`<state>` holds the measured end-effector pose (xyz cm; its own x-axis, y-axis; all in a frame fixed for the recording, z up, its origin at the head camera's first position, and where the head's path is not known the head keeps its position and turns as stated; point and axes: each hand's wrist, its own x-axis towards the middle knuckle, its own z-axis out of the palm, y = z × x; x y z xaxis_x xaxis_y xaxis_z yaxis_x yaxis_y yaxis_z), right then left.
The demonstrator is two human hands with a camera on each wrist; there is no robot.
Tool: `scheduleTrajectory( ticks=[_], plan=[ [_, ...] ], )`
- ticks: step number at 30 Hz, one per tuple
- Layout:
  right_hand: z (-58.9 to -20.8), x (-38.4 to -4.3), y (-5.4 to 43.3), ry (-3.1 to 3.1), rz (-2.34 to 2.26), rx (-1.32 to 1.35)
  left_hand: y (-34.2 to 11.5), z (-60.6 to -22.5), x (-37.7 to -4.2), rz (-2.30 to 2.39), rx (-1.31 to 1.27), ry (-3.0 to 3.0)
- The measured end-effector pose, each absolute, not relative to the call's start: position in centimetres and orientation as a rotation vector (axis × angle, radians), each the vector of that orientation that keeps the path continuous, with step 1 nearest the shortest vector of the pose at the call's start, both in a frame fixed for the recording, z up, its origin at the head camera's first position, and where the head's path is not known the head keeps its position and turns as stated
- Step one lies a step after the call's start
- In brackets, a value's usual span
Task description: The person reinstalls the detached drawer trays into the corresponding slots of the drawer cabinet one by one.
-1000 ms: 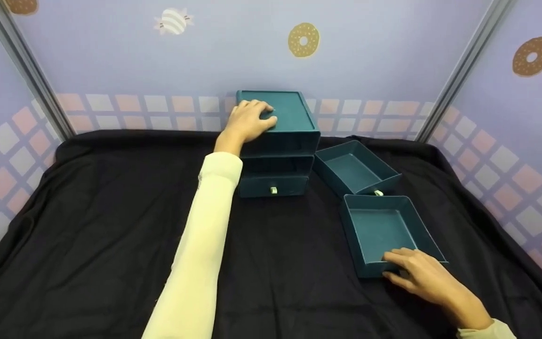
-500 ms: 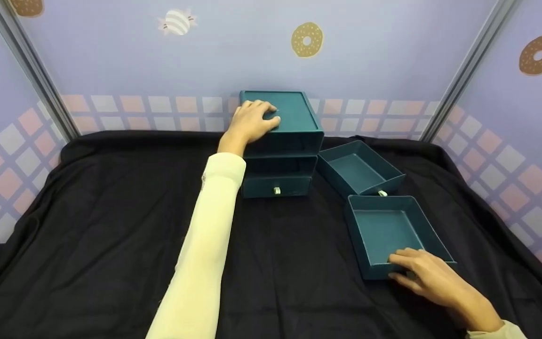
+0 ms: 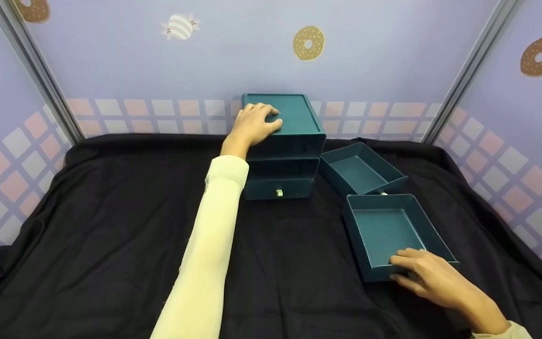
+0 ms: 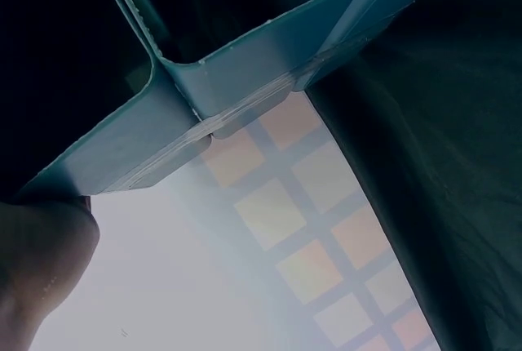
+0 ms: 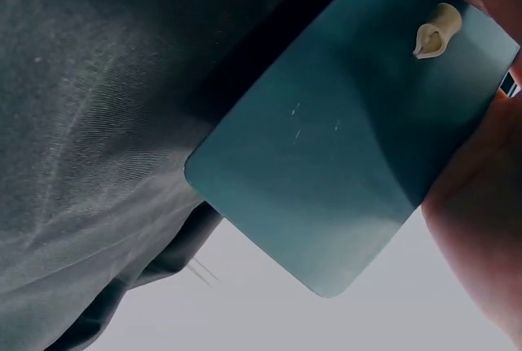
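Note:
A teal drawer cabinet (image 3: pixel 294 115) stands against the back wall. Its two upper slots are hollow, and the bottom drawer (image 3: pixel 294 189) sits inside with a pale pull tab. On the cabinet's top, toward its left side, rests my left hand (image 3: pixel 253 125) with fingers loosely bent. My right hand (image 3: pixel 433 278) pinches the front wall of the nearer loose drawer (image 3: pixel 384 230), fingers over the rim and thumb outside. In the right wrist view, the thumb lies beside that drawer's cream pull tab (image 5: pixel 440 28). Behind it lies the second loose drawer (image 3: pixel 360 169), turned at an angle.
Black cloth (image 3: pixel 125 226) covers the table, with folds along its edges. A lilac wall (image 3: pixel 233 52) with printed donuts and pink and white squares encloses the back and sides. Grey metal posts (image 3: pixel 464 70) mark the corners. The second loose drawer lies close beside the cabinet.
The view has shifted slightly. The nearer drawer's far rim now overlaps more of the second drawer's pull tab. My left hand stays on the cabinet; my right keeps its hold.

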<state>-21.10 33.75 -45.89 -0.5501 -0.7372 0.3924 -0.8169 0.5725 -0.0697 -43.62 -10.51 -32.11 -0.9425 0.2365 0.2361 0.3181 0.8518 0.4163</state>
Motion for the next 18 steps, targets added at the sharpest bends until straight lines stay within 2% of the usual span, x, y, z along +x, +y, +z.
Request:
scheduleTrajectory(
  ticks=[18],
  plan=[
    [-44.8,-21.2,33.1,-2.464,0.349,1.294,-10.5,-32.1,-43.7,-0.681,-0.418,-2.848]
  ],
)
